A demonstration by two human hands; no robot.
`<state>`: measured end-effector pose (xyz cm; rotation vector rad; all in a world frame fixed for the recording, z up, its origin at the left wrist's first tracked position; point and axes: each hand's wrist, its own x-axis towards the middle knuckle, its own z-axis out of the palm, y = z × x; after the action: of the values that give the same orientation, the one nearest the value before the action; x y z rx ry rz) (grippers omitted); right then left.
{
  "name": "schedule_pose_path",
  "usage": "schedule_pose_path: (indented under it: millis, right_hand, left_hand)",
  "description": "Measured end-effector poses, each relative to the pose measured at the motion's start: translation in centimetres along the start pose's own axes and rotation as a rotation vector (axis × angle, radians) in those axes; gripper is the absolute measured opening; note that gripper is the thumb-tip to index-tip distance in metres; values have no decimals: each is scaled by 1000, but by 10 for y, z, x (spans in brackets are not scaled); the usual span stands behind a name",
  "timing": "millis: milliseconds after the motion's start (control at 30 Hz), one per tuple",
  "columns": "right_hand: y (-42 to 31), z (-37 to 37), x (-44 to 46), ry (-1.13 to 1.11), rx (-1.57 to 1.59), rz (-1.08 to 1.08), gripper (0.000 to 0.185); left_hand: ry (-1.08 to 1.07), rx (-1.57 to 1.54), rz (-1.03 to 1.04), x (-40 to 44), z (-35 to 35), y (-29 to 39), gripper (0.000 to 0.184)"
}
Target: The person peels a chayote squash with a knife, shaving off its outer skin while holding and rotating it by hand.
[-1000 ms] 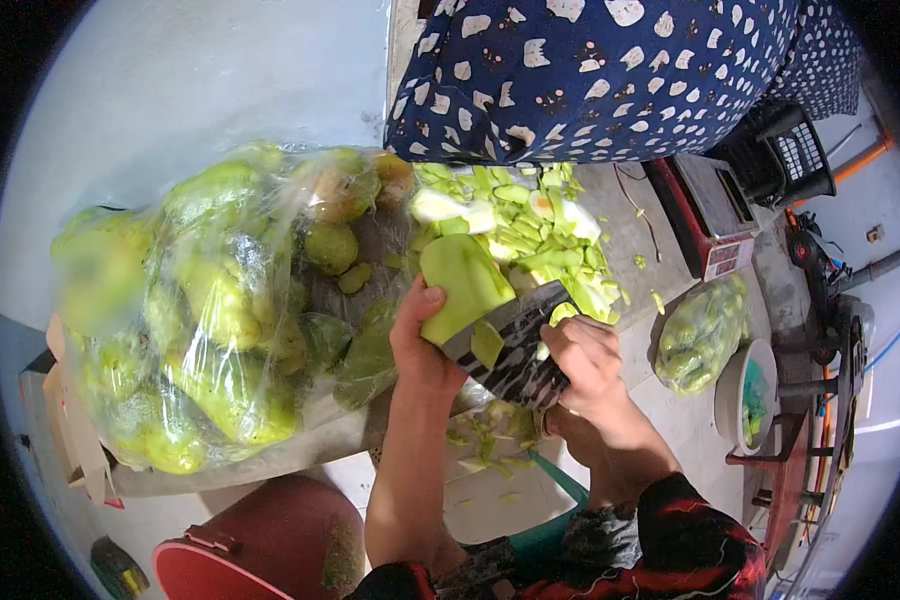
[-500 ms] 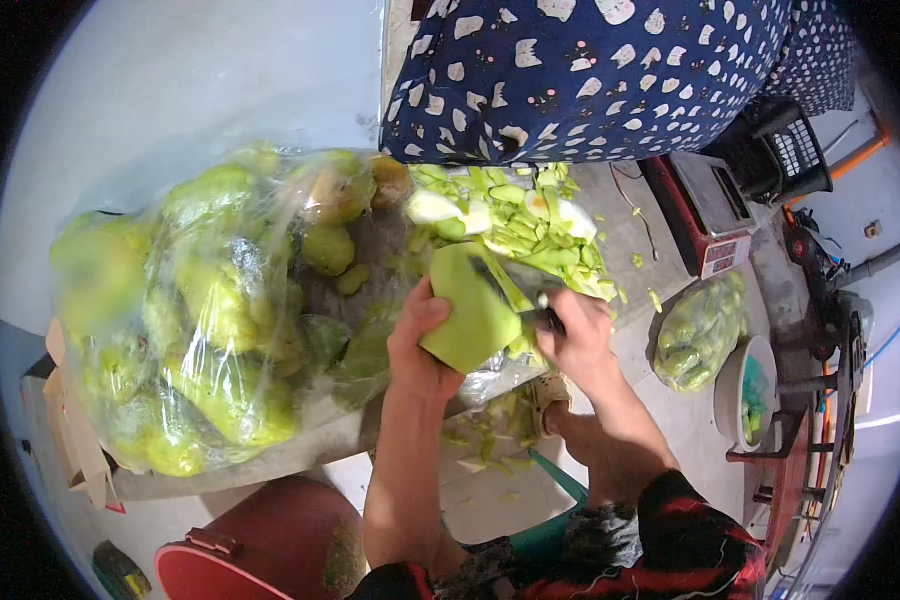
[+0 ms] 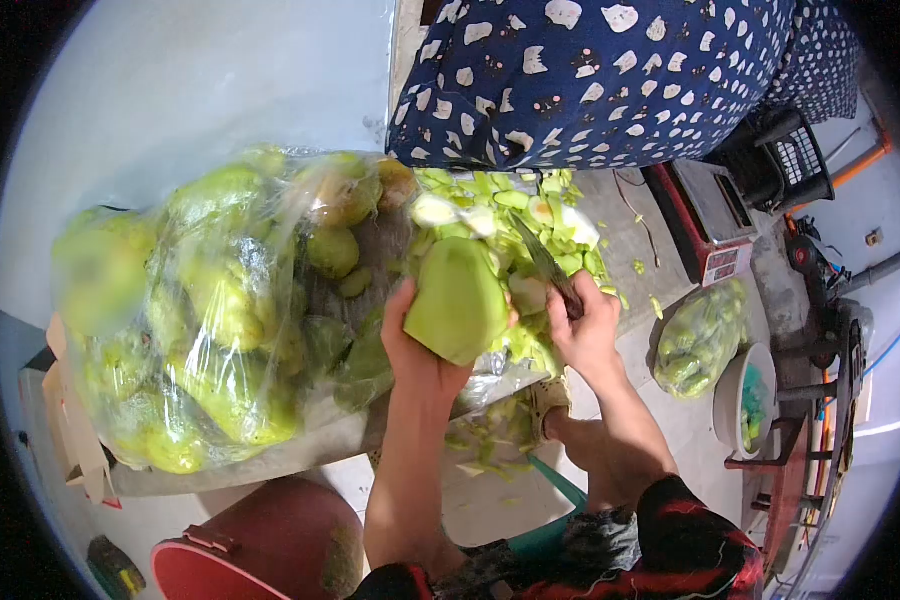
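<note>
My left hand (image 3: pixel 425 350) is wrapped round a large pale green fruit (image 3: pixel 457 300), its peeled face turned up. To the right of it, my right hand (image 3: pixel 585 325) grips the handle of a knife (image 3: pixel 545 258), whose blade points up and away, apart from the fruit and seen nearly edge-on. Beyond both hands lies a heap of green peelings (image 3: pixel 520 215) with some white pieces among them. Clear plastic bags of green fruit (image 3: pixel 220 300) fill the left side of the table.
A person in patterned dark blue cloth (image 3: pixel 590 80) is at the far edge. On the right are a red scale (image 3: pixel 705 215), a bag of green produce (image 3: pixel 700 335) and a white bucket (image 3: pixel 740 400). A red bin (image 3: pixel 260 540) stands below left.
The knife has come off the fruit and moved right, its blade turning from flat to nearly edge-on. The fruit has turned in my left hand.
</note>
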<state>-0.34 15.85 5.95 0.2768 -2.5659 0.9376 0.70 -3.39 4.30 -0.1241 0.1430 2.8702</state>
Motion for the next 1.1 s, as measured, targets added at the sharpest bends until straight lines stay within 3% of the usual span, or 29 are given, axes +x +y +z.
schedule_pose_path:
  millis: [67, 133, 200, 300, 433, 633, 833, 900, 967, 1000, 1100]
  right_hand:
    - [7, 5, -6, 4, -5, -9, 16]
    - [9, 7, -8, 6, -13, -18, 16]
    - [8, 9, -10, 147, 7, -395, 14]
    - [1, 4, -9, 130, -45, -701, 28]
    - [-12, 1, -9, 81, -31, -810, 20]
    - [-22, 1, -8, 120, -9, -836, 21]
    - [-21, -1, -11, 119, -23, -818, 21]
    - [-16, 0, -11, 113, -35, -804, 22]
    - [-7, 2, -5, 61, 25, -608, 27]
    - [-3, 2, -4, 61, 16, -609, 37]
    - [-8, -4, -10, 37, 4, -639, 37]
  left_hand:
    - [6, -58, 8, 5, 3, 1, 53]
    - [192, -59, 105, 8, 7, -2, 48]
    - [227, -52, 112, 11, 2, -1, 46]
    - [292, -9, 115, 9, 3, -3, 43]
    - [306, 155, 108, 1, 10, -6, 52]
    - [53, 24, 84, 3, -8, -15, 60]
    - [-39, -70, 85, 4, -14, -19, 60]
    - [23, -43, 125, 4, -9, -18, 60]
    - [82, -18, 165, 4, -6, -17, 60]
    - [38, -16, 154, 4, -7, -12, 64]
    - [-43, -22, 133, 3, -12, -2, 71]
